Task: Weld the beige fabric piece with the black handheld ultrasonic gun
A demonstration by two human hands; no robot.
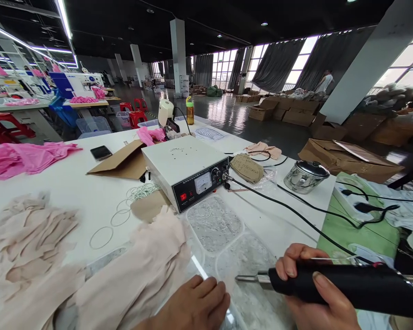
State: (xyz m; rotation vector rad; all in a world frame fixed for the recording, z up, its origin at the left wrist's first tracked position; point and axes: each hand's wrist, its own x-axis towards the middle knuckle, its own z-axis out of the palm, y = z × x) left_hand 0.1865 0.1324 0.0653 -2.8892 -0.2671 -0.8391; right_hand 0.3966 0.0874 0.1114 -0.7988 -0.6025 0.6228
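My right hand (316, 293) grips a black handheld tool (351, 284) with a slim metal tip pointing left. That tip hovers over or touches a clear plastic template (230, 250) with rounded outlines; which one, I cannot tell. On the template's near part rests my left hand (192, 305), fingers bent and close together, their undersides hidden. Beige fabric pieces (137, 270) lie just left of it, partly over the template. A dark cable (278, 197) joins the tool's side to a white control box (189, 160) with a dial and a lit red switch.
Pale elastic loops (137, 192) and folded cardboard (120, 162) lie beside the box. A lidded metal pot (304, 176) stands at the table's right edge. Pink fabric (24, 158) and a phone (101, 152) are at left. A power strip (356, 204) sits on green material at right.
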